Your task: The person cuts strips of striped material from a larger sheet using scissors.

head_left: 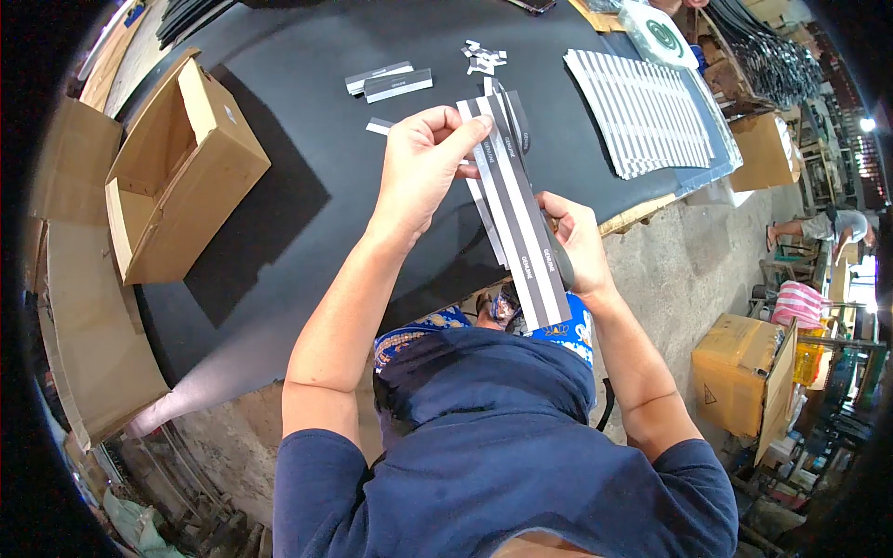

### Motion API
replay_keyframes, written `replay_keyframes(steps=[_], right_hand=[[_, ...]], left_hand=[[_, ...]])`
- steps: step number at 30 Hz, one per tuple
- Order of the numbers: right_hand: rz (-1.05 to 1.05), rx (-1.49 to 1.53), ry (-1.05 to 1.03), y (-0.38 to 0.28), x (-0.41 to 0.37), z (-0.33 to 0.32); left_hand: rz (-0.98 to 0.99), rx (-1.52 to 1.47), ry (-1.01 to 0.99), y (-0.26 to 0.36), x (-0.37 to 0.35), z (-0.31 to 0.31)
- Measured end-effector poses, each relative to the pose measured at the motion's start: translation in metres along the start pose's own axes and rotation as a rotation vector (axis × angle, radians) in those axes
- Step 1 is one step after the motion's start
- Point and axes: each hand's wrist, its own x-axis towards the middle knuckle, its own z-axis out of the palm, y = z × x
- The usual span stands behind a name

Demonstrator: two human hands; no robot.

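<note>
My left hand point(423, 167) pinches a striped black-and-white printed strip point(521, 232) near its far end, thumb on top. The strip slants down toward my lap, and small lettering runs along its dark bands. My right hand point(579, 242) is wrapped round the dark handle of a pair of scissors point(564, 265). The scissors lie along the strip's right side, their blades partly hidden behind it and pointing away from me. Beyond my left hand, cut labels point(398, 86) lie in small stacks on the black tabletop point(279, 65). Small scraps point(484, 58) are piled to their right.
A stack of striped sheets point(642, 116) lies at the table's right side. An open cardboard box point(191, 167) stands on the left. A plastic-wrapped roll point(659, 35) sits at the far right corner. Another carton point(735, 372) is on the floor, and a person point(842, 228) is farther right.
</note>
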Motion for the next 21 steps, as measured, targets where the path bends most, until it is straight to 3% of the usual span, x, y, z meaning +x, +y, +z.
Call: replay_keyframes(steps=[21], right_hand=[[-0.044, -0.029, 0.007, 0.0060, -0.0011, -0.0014]], left_hand=[[0.007, 0.042, -0.024, -0.0006, 0.0004, -0.0022]])
